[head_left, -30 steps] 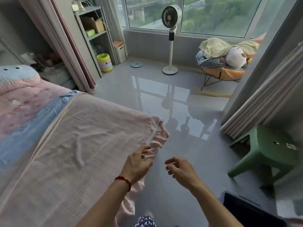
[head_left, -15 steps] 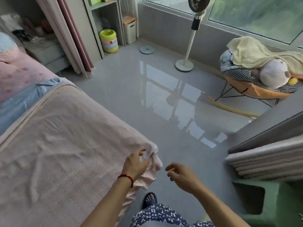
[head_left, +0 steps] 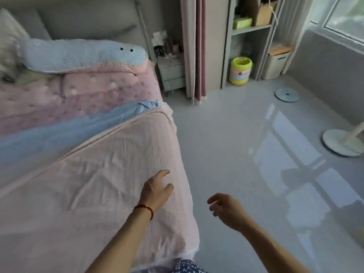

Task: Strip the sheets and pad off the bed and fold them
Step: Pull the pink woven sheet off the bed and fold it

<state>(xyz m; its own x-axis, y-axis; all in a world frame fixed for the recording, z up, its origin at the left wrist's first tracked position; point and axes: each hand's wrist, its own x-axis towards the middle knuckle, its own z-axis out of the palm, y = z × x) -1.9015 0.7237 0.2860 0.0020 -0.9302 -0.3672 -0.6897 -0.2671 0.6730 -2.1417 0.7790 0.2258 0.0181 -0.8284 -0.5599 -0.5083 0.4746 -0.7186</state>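
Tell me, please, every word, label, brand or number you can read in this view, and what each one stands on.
No text can be read anywhere in this view.
Green box on the shelf: any print is too blurred to read.
Cardboard box beside it: no legible marking.
Striped tub on the floor: a small dark mark, too small to read.
White bin: a faint label, unreadable.
Pink sheet under the left hand: woven pattern only, no lettering.

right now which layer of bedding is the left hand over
The plain pale pink sheet at the foot end. The left hand is above it near its floor-side edge; the blue layer and star-print pink quilt lie further up.
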